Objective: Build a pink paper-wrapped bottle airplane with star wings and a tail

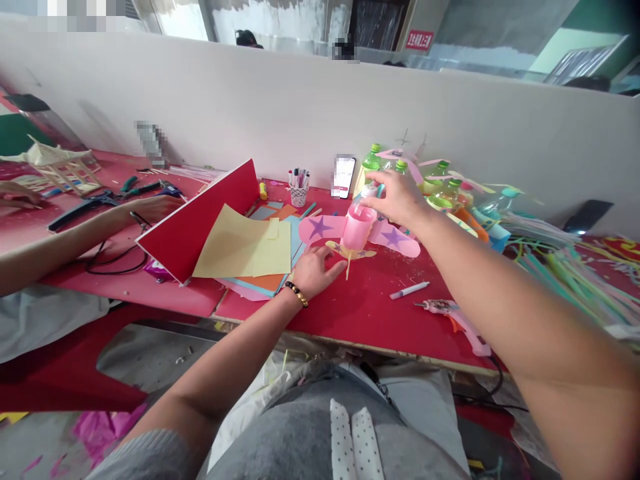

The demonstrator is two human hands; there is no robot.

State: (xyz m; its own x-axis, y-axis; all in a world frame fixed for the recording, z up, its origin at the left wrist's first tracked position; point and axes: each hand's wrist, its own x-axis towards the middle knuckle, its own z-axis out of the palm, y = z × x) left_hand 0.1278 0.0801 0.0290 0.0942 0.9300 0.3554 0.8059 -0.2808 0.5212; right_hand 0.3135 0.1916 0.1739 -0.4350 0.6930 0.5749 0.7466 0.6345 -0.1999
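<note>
A toy plane made from a plastic bottle wrapped in pink paper (358,228) lies on the red table, its tail toward me. Its pink wings (321,229) carry purple stars, and a small yellow tail piece (351,252) sits at the near end. My right hand (399,198) is closed at the far end of the bottle, thumb and fingers around the white cap (369,191). Beside the tail, my left hand (317,272) rests low on the table at the edge of the paper stack, fingers apart and nothing in them.
Yellow, orange and blue paper sheets (245,243) lie left, before a red upright board (200,220). A marker (410,290) and glue gun (457,319) lie front right. Behind are a pen cup (299,194), phone (344,177) and green-capped bottles (443,183). A co-worker's arm (85,237) is left.
</note>
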